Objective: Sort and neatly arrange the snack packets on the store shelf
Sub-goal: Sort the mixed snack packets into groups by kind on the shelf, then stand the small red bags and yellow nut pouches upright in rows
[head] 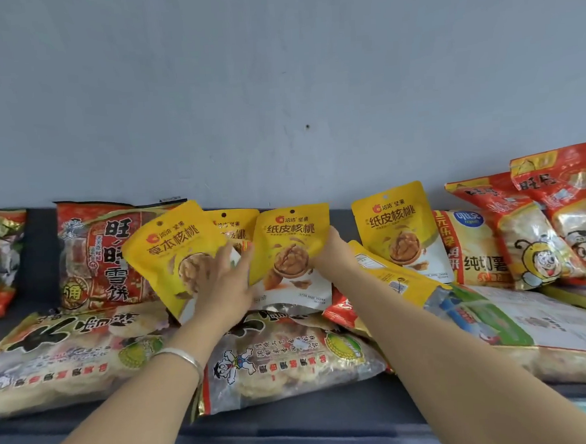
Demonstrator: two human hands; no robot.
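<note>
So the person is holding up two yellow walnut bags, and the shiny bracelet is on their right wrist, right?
Not quite. The head view shows the bracelet on the left wrist, not the right. The rest holds: the left hand and right hand are on yellow walnut bags.

This looks like a small shop, seen at one display shelf (297,424) with a dark flat top set against a plain grey wall (275,68). The goods point to retail stock: many sealed snack bags, several of the same kind. Four matching yellow walnut pouches (400,229) stand upright in a row, and one more lies flat. Red rice cracker bags (525,228) lean together at the right, with another red bag (94,254) at the left. Large clear bags of rice crackers (70,359) lie flat along the front, and a yellow crisp bag (475,245) stands behind them.
</note>
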